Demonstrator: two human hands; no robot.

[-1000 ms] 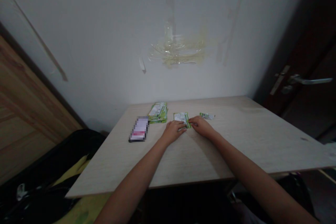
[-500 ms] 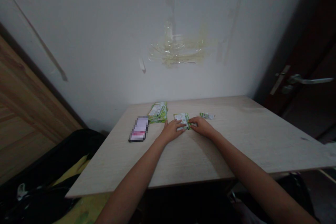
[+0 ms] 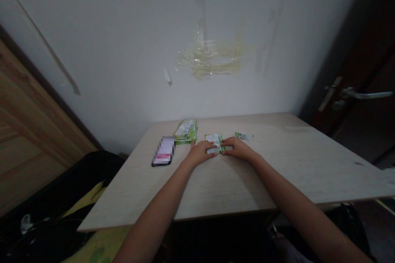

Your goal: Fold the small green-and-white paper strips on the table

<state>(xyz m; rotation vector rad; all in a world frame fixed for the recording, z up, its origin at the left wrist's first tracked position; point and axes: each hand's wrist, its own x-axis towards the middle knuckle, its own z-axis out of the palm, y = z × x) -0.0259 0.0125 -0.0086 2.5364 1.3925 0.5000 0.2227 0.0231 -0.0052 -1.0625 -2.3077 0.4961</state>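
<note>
The flat green-and-white rectangular packet, apparently glossy plastic [image 3: 212, 137], now sits slightly nearer the person on the pale wood-grain worktop [image 3: 216, 189] than a second ago, and more of its printed face shows between the hands. The left hand [image 3: 200, 153] has opened out: its fingers are spread, some resting over the packet's left and lower part, while an outer one points away towards the pile of green-and-white packets [image 3: 187, 129]. The right hand [image 3: 237, 148] has its fingers at the packet's right edge, thumb and forefinger a little apart (whether they pinch it, I cannot tell). I judge this a small adjustment of the packet, with both hands remaining on it. The narrow green-and-white strip-like piece [image 3: 245, 136] beyond the right hand and the dark-edged phone with a blurred screen [image 3: 164, 152] look undisturbed.
</note>
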